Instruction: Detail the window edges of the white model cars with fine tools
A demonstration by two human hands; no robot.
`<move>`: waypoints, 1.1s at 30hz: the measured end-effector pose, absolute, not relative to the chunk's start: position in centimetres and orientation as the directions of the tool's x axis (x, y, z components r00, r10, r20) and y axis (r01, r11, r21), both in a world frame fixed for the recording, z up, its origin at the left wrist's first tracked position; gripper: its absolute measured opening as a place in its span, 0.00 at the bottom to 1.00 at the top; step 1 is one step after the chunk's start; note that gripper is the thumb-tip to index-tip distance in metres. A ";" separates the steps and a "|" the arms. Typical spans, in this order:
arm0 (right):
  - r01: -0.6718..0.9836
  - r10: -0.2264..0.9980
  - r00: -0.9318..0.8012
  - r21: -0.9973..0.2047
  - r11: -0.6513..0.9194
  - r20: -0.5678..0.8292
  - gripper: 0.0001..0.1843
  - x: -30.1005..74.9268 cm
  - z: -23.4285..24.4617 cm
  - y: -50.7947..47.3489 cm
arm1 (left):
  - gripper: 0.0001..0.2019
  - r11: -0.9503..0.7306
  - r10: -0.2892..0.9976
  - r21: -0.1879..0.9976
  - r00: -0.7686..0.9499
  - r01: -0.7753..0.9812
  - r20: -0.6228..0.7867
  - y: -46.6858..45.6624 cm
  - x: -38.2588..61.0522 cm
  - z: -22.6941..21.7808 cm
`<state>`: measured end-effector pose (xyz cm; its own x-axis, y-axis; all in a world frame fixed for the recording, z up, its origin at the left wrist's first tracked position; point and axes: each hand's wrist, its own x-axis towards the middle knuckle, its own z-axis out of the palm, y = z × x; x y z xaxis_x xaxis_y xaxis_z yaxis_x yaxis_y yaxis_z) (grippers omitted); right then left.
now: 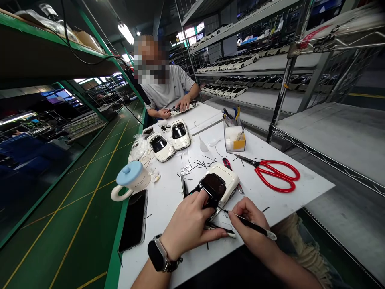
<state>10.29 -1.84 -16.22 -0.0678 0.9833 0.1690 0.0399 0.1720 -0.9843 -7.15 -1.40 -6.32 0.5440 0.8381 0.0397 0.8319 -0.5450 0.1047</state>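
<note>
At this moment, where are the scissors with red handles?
In the head view, the scissors lie on the right side of the white table, just in front of the clear box and to the right of the nearest model car.

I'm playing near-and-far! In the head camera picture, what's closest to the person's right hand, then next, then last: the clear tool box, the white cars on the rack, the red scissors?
From the right hand:
1. Red scissors: nearest, ahead on the right.
2. Clear tool box: just past the scissors' tips.
3. White cars: farthest, in the background on the rack.
</note>
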 end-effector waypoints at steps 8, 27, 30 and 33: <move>0.029 0.984 -0.044 -0.984 0.176 0.175 0.11 10.4 -16.2 -1.8 | 0.28 -0.444 0.892 0.099 0.450 0.890 -0.045 -2.0 -6.7 -6.4; 0.052 0.984 -0.173 -0.998 0.041 0.031 0.11 10.5 -15.3 -1.6 | 0.26 -0.455 0.888 0.110 0.459 0.884 -0.015 -2.2 -6.6 -6.5; 0.060 0.985 -0.174 -0.998 0.032 0.021 0.11 10.4 -15.4 -1.7 | 0.25 -0.452 0.890 0.122 0.456 0.884 -0.006 -2.2 -6.6 -6.6; 0.054 0.985 -0.173 -0.998 0.022 0.012 0.10 10.5 -15.4 -1.4 | 0.25 -0.456 0.886 0.162 0.463 0.875 -0.012 -2.1 -6.8 -6.3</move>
<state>10.45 -1.44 -15.36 -0.1733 0.9848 0.0119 0.0541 0.0216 -0.9983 -6.80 -2.09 -6.27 0.4635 0.8860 -0.0124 0.8754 -0.4556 0.1616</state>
